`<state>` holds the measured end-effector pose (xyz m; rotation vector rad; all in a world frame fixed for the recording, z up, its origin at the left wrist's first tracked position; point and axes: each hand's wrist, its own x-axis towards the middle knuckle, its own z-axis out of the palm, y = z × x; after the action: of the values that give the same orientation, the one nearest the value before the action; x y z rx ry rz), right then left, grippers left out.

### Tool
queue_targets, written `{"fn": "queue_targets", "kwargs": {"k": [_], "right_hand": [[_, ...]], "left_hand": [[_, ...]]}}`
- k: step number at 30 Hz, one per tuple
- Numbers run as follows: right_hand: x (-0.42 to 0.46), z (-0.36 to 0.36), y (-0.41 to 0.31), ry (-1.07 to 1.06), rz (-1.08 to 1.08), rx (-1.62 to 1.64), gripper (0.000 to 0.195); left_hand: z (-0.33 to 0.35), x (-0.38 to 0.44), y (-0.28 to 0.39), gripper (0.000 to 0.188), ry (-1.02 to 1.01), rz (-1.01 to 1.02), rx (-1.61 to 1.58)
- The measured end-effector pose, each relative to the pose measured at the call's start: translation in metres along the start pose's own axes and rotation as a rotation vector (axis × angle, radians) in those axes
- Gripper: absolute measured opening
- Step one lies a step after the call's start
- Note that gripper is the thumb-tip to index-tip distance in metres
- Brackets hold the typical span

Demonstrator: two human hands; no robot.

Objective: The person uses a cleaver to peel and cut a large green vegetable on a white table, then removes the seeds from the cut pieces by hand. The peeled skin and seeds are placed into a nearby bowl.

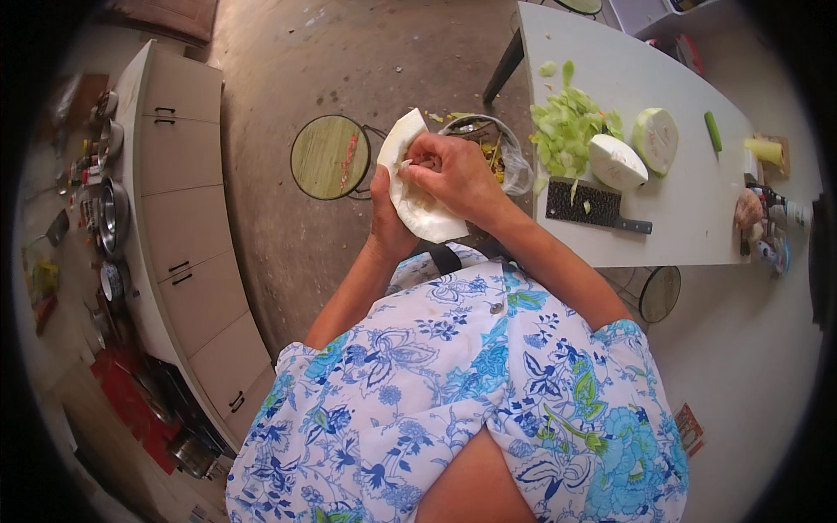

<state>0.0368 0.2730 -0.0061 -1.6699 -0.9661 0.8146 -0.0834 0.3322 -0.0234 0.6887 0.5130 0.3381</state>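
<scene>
A pale, peeled wedge of melon (435,219), possibly winter melon, is held up in front of my body. My left hand (387,219) grips its outer side from below, thumb along the edge. The fingers of my right hand (461,171) are bent into the hollow and pinch the soft white pith (407,163). Part of the hollow is hidden behind that hand. Just beyond it on the floor stands a waste bin (516,144) with a clear plastic liner and scraps inside.
On the white table (693,229) at right lie green peelings (565,124), two melon pieces (618,162), a black-bladed cleaver (583,202) and a green stick-like vegetable (713,131). A round stool (324,157) stands left of the bin. Cabinets (189,222) with bowls on top line the left.
</scene>
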Motion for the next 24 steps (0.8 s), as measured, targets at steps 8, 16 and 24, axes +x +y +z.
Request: {"fn": "queue_targets", "kwargs": {"k": [8, 16, 24], "right_hand": [[-0.006, -0.022, 0.021, 0.182, 0.093, -0.092, 0.027], [-0.01, -0.031, -0.005, -0.009, 0.072, -0.341, 0.055], [-0.009, -0.04, 0.032, -0.113, 0.088, -0.191, 0.051]], "left_hand": [[-0.011, 0.003, -0.004, 0.077, 0.04, -0.07, -0.129], [0.006, 0.004, 0.0, 0.075, -0.007, -0.076, -0.166], [0.004, 0.005, -0.01, 0.072, -0.025, -0.071, -0.135]]}}
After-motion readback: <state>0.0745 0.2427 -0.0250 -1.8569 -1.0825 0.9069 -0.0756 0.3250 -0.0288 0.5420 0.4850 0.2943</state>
